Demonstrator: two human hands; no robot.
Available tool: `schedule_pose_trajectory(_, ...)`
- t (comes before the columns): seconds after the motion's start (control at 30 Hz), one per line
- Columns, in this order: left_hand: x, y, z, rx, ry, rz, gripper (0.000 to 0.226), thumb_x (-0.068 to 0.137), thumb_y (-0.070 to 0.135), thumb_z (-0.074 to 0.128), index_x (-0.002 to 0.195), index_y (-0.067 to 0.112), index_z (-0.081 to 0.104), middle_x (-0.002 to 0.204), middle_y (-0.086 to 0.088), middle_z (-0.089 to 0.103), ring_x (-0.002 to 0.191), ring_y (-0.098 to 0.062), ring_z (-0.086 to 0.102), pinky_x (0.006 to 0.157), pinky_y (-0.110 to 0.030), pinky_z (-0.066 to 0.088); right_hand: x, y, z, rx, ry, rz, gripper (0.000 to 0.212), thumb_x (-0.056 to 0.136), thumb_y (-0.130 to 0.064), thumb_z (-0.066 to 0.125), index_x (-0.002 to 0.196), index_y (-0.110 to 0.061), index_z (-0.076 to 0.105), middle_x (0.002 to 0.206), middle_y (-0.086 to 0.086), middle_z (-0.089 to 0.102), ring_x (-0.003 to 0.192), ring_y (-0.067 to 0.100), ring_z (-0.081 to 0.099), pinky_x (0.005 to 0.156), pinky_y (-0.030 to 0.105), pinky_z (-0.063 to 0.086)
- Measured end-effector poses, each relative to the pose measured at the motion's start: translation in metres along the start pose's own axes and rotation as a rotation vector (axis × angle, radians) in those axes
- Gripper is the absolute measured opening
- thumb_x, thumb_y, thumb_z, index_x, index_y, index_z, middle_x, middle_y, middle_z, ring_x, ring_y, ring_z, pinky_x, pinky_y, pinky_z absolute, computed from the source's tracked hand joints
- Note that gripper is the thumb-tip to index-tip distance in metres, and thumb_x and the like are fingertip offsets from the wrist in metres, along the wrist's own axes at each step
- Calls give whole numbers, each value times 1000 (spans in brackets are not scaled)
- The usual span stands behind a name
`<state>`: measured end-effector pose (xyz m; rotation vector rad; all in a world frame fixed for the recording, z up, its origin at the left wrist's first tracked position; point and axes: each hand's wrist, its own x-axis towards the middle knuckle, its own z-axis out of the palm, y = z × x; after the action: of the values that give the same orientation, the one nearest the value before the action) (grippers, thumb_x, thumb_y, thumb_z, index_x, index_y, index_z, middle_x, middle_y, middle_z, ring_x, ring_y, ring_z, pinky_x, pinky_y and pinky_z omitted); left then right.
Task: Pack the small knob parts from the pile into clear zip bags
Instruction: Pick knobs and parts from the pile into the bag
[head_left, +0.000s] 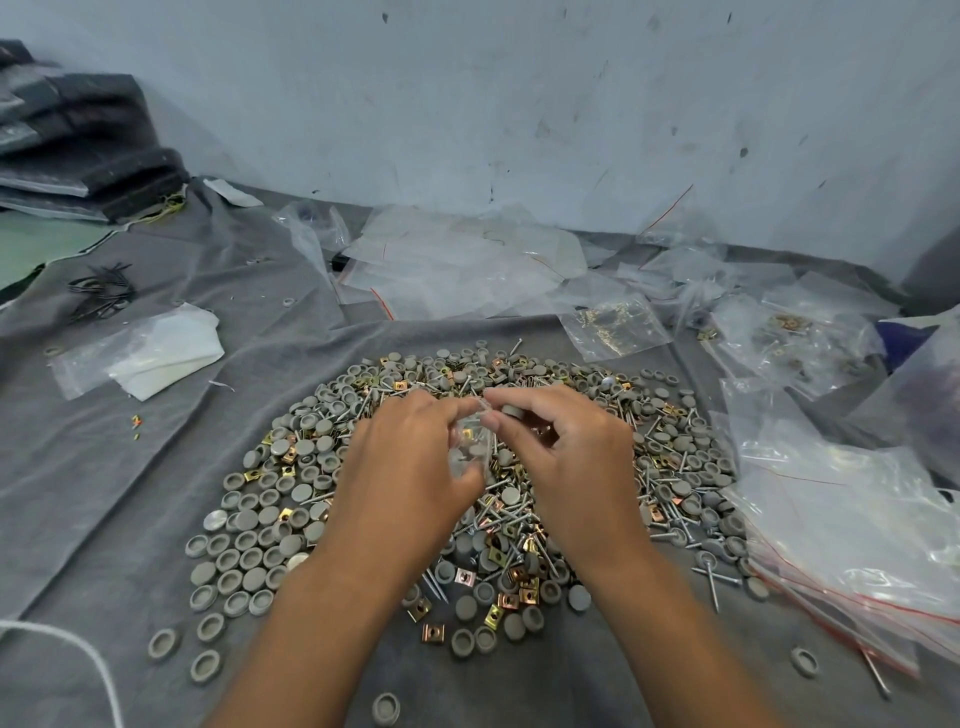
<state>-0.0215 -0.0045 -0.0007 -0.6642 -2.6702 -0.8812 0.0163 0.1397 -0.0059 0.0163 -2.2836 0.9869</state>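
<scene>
Clear bag (470, 447) is pinched in the left hand (410, 462) while the right hand (566, 457) pinches a grey knob (514, 411) over the pile (291, 493).

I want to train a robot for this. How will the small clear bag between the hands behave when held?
The small clear bag is probably floppy: it crumples between the left hand and right hand. Likely light and slippery, being thin glossy film.
</scene>
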Motion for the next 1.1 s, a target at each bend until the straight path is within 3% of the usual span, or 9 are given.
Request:
schedule_pose_trajectory(0.2, 0, 1, 0, -14, -10, -2, 49, 88, 39, 69, 135, 39, 56, 88, 20, 47, 92, -5, 46, 90, -30, 41, -2, 1, 9, 42, 7, 13, 25, 89, -18, 77, 113, -18, 78, 100, -11, 76, 92, -4, 69, 82, 9, 52)
schedule_pose_trajectory(0.4, 0, 0, 0, -27, -2, -8, 56, 84, 37, 75, 136, 38, 55, 87, 22, 46, 91, -4, 45, 90, -29, 41, 1, 5, 3, 152, 79, 81, 25, 93, -31, 73, 116, -22, 76, 95, -15, 76, 74, -6, 68, 64, 8, 49)
schedule_pose_trajectory(0.5, 0, 0, 0, -29, 0, -6, 56, 83, 37, 76, 136, 38, 56, 85, 22, 45, 89, -3, 45, 89, -27, 39, 0, 2, 2, 196, 96, 77, 23, 92, -35, 74, 109, -22, 64, 90, -11, 77, 60, -11, 62, 55, 3, 41)
schedule_pose_trajectory(0.6, 0, 0, -1, -28, -7, -2, 53, 83, 38, 75, 133, 38, 58, 87, 21, 46, 93, -5, 46, 92, -33, 43, 0, 2, 7, 149, 38, 65, 18, 90, -36, 76, 95, -26, 62, 94, -14, 73, 83, -1, 68, 68, 10, 48)
schedule_pose_trajectory(0.67, 1, 0, -2, -32, -9, 4, 51, 83, 38, 73, 133, 37, 59, 90, 18, 50, 95, -8, 49, 94, -38, 46, -1, 3, 11, 76, -5, 49, 11, 89, -37, 75, 92, -28, 69, 101, -17, 69, 93, 1, 62, 77, 12, 45)
schedule_pose_trajectory(0.8, 1, 0, -3, -52, 6, 8, 48, 85, 38, 69, 132, 36, 60, 87, 19, 49, 89, -4, 48, 87, -35, 47, 0, 8, 12, 10, -83, 54, 13, 96, -36, 66, 104, -31, 75, 116, -18, 62, 116, 2, 54, 98, 16, 38)
schedule_pose_trajectory(0.93, 2, -1, -6, -108, 38, 29, 46, 87, 29, 69, 132, 34, 61, 86, 17, 50, 82, 0, 49, 80, -33, 50, 7, 17, 0, 41, -180, 71, 29, 102, -15, 58, 121, -35, 66, 118, -22, 66, 113, -3, 59, 97, 25, 50)
schedule_pose_trajectory(1.1, 2, 3, -13, -138, 108, 102, 43, 88, 22, 67, 130, 32, 63, 81, 18, 46, 82, 2, 46, 76, -26, 38, 10, 19, -5, 77, -124, 48, 25, 97, -25, 67, 115, -42, 62, 103, -26, 69, 98, -8, 64, 79, 11, 52)
